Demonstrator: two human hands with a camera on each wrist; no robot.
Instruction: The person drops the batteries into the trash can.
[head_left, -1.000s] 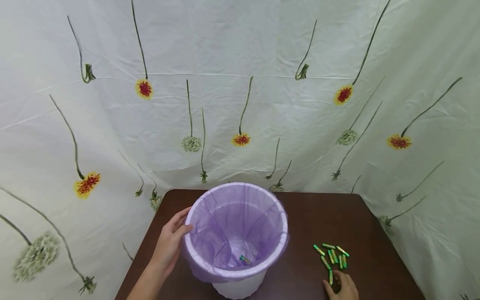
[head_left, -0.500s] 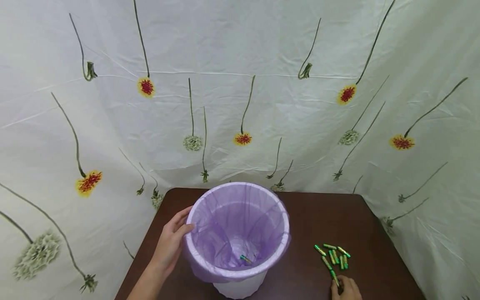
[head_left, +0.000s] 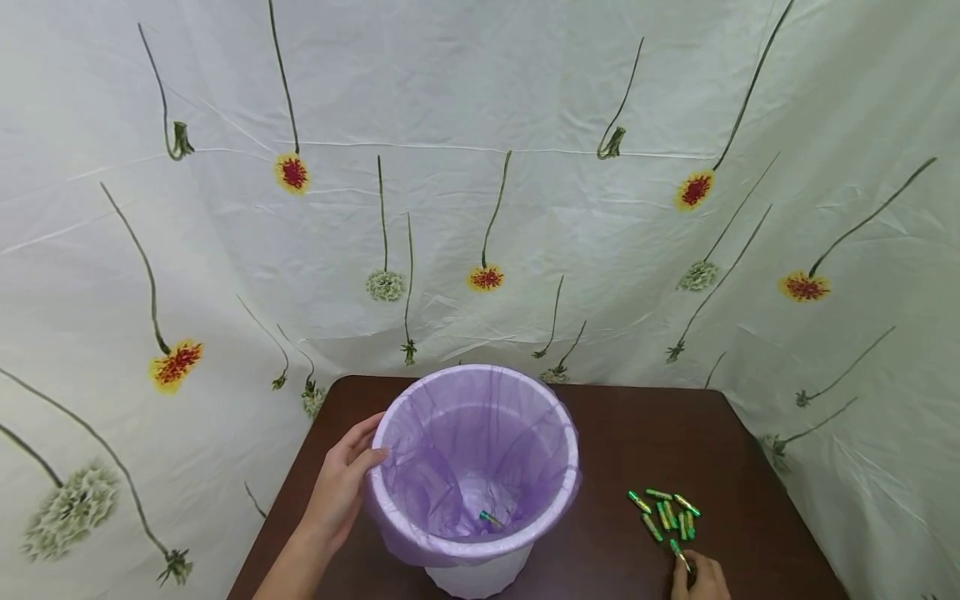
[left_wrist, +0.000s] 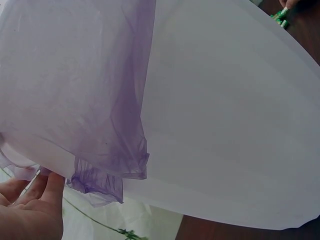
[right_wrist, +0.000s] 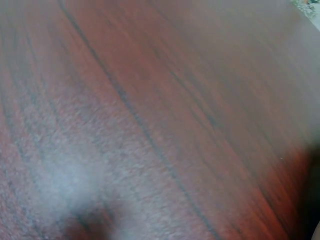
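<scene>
At near right, your R hand (head_left: 701, 577) pinches a green battery (head_left: 679, 552) btwn thumb & fingers, now apart from the pile (head_left: 670, 514) it touched a sec ago: one piece singled out, pickup apparently made, the rest lying on the table (head_left: 637, 433). Farther left, your L hand (head_left: 341, 483) grips the bin (head_left: 480, 573) at its rim, thumb hooked over; another batt. (head_left: 491, 518) lies inside.
</scene>
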